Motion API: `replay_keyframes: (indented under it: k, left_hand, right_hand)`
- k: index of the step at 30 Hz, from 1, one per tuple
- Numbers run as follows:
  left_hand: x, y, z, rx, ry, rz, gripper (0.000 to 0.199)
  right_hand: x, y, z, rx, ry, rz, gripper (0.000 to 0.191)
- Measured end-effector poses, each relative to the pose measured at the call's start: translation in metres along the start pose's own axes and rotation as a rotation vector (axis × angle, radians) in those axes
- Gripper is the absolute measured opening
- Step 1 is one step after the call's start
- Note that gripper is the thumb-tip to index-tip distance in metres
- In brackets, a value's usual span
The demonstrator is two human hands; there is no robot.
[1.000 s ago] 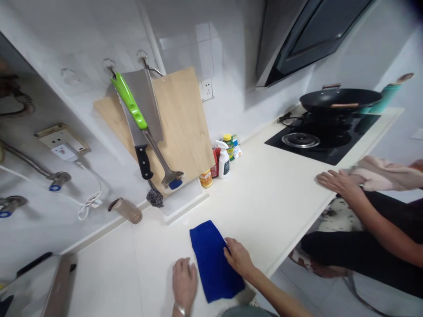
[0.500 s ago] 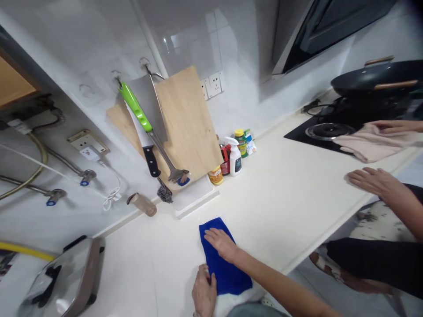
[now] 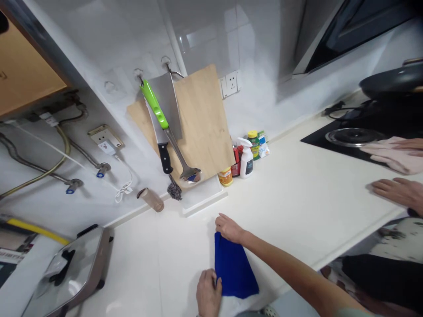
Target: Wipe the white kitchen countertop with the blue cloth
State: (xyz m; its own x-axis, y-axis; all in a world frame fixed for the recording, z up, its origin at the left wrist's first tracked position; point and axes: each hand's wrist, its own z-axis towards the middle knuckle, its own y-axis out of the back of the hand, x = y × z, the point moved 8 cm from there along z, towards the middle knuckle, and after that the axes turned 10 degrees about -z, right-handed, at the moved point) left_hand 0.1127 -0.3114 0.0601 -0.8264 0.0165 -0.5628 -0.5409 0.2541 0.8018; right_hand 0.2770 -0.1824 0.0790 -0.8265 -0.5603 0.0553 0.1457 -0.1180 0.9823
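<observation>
Grey-white tiled walls back a long, cream-white worktop (image 3: pixel 297 198) that runs from the lower left toward a black glass cooktop (image 3: pixel 317 141) at the right. On the worktop, near its front edge, lies a deep-blue rectangular cloth (image 3: pixel 236 273), spread flat over most of its length and narrower at its far end. There the right hand (image 3: pixel 228 226) has its fingers drawn together on the far edge of the cloth, its forearm reaching in from the lower right. The left hand (image 3: pixel 209 294) rests at the near left edge of the cloth, fingers curled and touching it; whether they grip the fabric, I cannot tell.

Beyond the cloth, a pale wooden cutting board (image 3: pixel 205 123) hangs from a wall hook, with a black-handled steel knife (image 3: pixel 164 158) and a steel kitchen utensil with a bright green handle (image 3: pixel 153 103) in front of it. Just beside the board's lower right corner stand a white plastic spray bottle (image 3: pixel 246 160) and a green jar with a yellow lid (image 3: pixel 254 145). At the right edge, another person's hand (image 3: pixel 410 145) lies on a pale pink cloth (image 3: pixel 390 155) partly over the cooktop; a second hand (image 3: pixel 398 191) rests on the worktop near it.
</observation>
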Motion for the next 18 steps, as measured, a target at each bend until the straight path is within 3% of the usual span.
replay_keyframes:
  k: [5, 9, 14, 18]
  left_hand:
    - [-0.023, 0.026, 0.025, 0.010, -0.075, 0.014, 0.021]
    - [-0.062, 0.073, 0.053, -0.159, -0.234, 0.083, 0.022]
    - [-0.109, 0.136, 0.089, -0.331, -0.372, 0.043, 0.027]
    - [-0.142, 0.180, 0.094, -0.505, -0.554, 0.013, 0.028]
  right_hand:
    - [-0.047, 0.034, -0.033, -0.005, -0.122, -0.012, 0.025]
    - [-0.073, 0.067, -0.052, -0.018, -0.231, -0.048, 0.031]
    - [-0.086, 0.119, -0.061, -0.117, -0.356, -0.073, 0.036]
    - [-0.089, 0.163, -0.067, -0.241, -0.436, -0.090, 0.042]
